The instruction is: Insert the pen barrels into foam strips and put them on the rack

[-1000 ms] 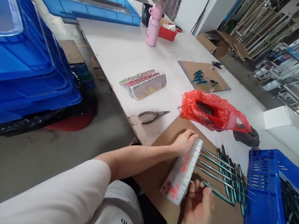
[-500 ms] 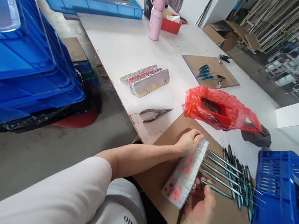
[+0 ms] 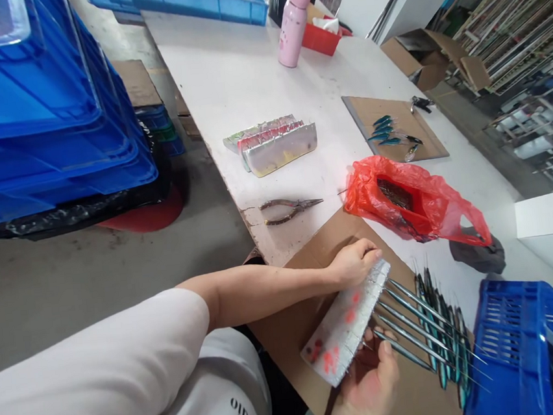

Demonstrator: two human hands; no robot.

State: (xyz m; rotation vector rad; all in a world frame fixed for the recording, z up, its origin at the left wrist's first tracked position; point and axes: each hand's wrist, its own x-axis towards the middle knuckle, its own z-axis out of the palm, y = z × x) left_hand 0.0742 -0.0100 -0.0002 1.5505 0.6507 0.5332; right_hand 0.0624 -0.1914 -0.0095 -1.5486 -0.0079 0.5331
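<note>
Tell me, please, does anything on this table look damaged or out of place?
Yes: the table's near edge is chipped beside the pliers. The red plastic bag lies crumpled and open. Otherwise nothing stands out.

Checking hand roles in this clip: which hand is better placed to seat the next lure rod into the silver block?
Probably the right hand: its fingers touch a lure rod at the silver block. The left hand grips the block's far end.
</note>
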